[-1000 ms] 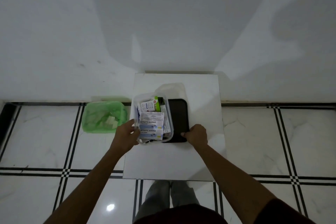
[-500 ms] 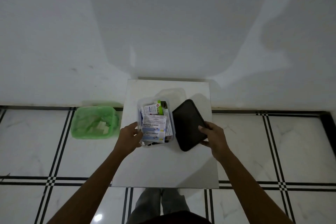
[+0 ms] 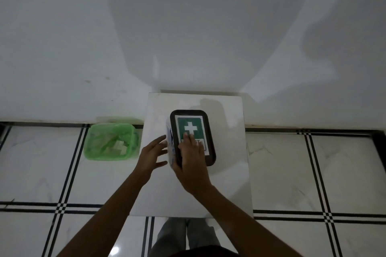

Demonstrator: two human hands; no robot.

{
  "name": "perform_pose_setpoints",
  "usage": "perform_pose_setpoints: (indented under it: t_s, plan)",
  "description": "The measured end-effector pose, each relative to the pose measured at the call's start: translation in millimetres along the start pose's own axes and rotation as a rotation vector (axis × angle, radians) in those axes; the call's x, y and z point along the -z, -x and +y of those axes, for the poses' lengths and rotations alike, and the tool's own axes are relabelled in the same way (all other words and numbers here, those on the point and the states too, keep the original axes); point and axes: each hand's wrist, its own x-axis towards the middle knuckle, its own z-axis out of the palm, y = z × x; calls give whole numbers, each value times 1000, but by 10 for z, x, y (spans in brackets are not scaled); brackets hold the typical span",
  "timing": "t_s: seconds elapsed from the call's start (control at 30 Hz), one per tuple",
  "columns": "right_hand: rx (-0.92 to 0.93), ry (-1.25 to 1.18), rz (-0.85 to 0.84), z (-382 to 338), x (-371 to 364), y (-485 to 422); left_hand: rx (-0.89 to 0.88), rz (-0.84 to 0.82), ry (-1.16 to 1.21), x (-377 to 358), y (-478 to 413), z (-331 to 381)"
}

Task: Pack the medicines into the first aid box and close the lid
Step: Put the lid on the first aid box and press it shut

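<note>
Dark plastic frames the lid under my right hand, and inside that rim sits a white sheet with a green panel and a white cross printed on it. Below the cross there is a line of writing, but my fingers cover most of it and what shows is too blurred for me to read. My right palm lies flat on the near half of the lid, fingers together and stretched toward the cross, thumb wrapped down over the lid's near left edge. The lid rests on top of the first aid box, shifted a little to the right, so a clear strip of the box wall shows along its left side with blue and white packets dimly visible through it. I cannot make out any words on those packets.

My left hand is open beside the box, fingers spread apart, the fingertips at or just off the clear wall; I cannot tell whether they touch it. It grips nothing.

The box stands near the middle of a small white table pushed against a white wall. On the tiled floor to the left of the table sits a green basket with pale scraps inside, well apart from my hands
</note>
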Motion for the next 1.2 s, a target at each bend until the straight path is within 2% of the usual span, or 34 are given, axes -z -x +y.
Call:
perform_pose_setpoints:
  t_s: [0.17, 0.3, 0.37, 0.43, 0.5, 0.53, 0.63, 0.77, 1.0, 1.2]
  plan:
    - [39, 65, -64, -6, -252, -18, -74, 68, 54, -106, -36, 58]
    - [77, -117, -51, 58, -93, -33, -144, 163, -43, -129, -76, -20]
    - [-39, -139, 146, 134, 80, -77, -181, 182, -137, -125, -99, -87]
    - [-290, -22, 329, 269, 201, -182, -241, 225, -220, -142, -111, -142]
    - [-576, 9, 259, 425, 224, -272, -304, 284, -293, -190, -81, -177]
    - [-632, -50, 192, 495, 200, -290, -330, 305, -329, -225, -61, -208]
    - [-514, -238, 140, 541, 97, -261, -380, 347, -460, -330, 4, -311]
    - [-475, -227, 213, 495, 58, -254, -384, 388, -542, -436, 24, -335]
    - [-389, -169, 211, 576, 36, -233, -484, 410, -574, -379, 72, -430]
    - [-430, -205, 173, 572, -25, -300, -308, 509, -496, -572, -47, -384]
